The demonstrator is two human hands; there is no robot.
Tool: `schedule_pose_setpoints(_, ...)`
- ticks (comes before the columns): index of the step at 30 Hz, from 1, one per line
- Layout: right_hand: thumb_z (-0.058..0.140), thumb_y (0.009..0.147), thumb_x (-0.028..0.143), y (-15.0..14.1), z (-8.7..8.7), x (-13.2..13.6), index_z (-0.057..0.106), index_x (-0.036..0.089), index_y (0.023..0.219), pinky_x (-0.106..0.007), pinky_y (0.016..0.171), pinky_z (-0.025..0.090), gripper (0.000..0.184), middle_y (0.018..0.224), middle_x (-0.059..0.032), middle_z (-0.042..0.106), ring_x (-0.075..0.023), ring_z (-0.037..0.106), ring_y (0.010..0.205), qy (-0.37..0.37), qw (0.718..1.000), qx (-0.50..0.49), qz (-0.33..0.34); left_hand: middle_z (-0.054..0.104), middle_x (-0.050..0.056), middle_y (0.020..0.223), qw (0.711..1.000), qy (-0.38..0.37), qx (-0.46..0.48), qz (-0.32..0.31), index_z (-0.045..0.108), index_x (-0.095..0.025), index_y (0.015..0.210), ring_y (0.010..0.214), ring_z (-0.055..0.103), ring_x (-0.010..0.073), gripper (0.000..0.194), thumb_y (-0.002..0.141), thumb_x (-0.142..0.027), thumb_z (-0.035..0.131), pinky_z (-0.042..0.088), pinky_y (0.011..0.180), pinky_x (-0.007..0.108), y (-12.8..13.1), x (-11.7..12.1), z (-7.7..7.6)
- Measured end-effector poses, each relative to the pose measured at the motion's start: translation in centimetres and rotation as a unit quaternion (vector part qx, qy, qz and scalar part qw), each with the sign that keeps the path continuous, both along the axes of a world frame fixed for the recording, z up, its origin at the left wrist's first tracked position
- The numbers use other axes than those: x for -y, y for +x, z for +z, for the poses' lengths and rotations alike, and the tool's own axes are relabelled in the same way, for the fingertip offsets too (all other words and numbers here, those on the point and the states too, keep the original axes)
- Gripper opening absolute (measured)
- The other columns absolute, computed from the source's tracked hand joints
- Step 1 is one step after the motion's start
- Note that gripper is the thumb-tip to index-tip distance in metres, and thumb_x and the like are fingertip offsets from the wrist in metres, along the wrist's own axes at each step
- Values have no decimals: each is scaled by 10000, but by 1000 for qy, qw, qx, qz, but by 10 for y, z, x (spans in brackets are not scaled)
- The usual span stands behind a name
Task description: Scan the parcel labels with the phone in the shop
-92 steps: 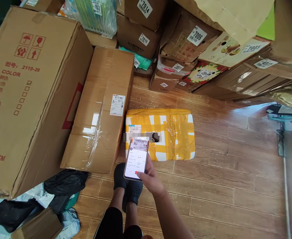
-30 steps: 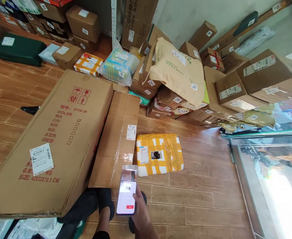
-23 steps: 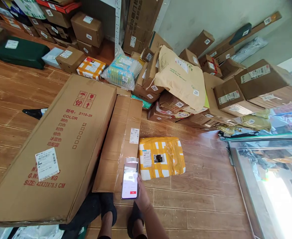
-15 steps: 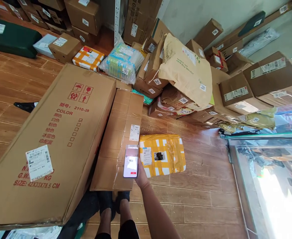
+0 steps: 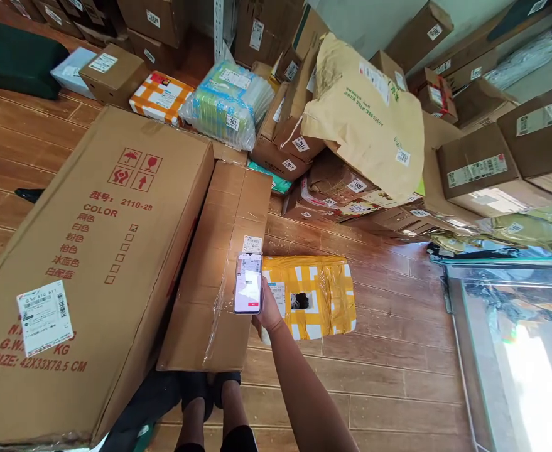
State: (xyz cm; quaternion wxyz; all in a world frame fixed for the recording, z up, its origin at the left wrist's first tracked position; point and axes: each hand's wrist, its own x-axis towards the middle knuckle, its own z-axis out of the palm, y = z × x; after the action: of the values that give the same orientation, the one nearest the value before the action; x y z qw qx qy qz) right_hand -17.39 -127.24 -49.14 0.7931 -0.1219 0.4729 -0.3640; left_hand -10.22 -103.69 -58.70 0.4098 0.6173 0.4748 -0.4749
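My right hand [image 5: 269,306] is closed around a smartphone [image 5: 248,285] with its screen lit and facing up. On the screen is a view of a printed label, with a red button near the bottom. The phone hovers over a long flat cardboard box [image 5: 200,317] and hides part of the white shipping label [image 5: 252,244] stuck to it. Just right of the hand lies a parcel wrapped in yellow and white tape [image 5: 327,295], with a dark patch on its top. Nowhere in the view does my left hand show.
A large carton [image 5: 129,276] with red print stands on the left. Parcels are piled along the wall, among them a beige paper sack [image 5: 360,119] and a plastic-wrapped bundle [image 5: 231,100]. A glass case [image 5: 506,314] borders the wooden floor on the right.
My right hand has moved the phone up the long box, over its label, and the label now appears on the screen. The head view has shifted slightly.
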Motion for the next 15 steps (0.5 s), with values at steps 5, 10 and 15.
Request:
schedule_pose_setpoints(5,722,628,676,-1,2,5,651,222,1024,-458,885,551,607,1025,-46,765,-299,669,1045,4,1000,9,-4,636,-124,600,1000,-18,-1,15,610,-635,887,535,666,359,408,641,-315,554,202,285,222,-1,1,0)
schedule_pose_setpoints(10,733,625,665,-2,1,10,649,229,1023,-447,895,550,596,1023,-35,763,-293,665,1056,2,1000,11,-13,675,-57,626,998,-55,-13,12,677,-458,954,563,682,260,363,646,-269,708,242,294,169,-7,-2,3)
schedule_pose_setpoints(15,692,667,679,-2,1,13,649,233,1032,-437,886,557,578,1011,-31,761,-286,668,1043,-7,1000,10,-17,700,-29,656,997,-75,-10,-3,706,-376,956,628,700,227,238,734,-291,708,299,336,163,-11,-1,6)
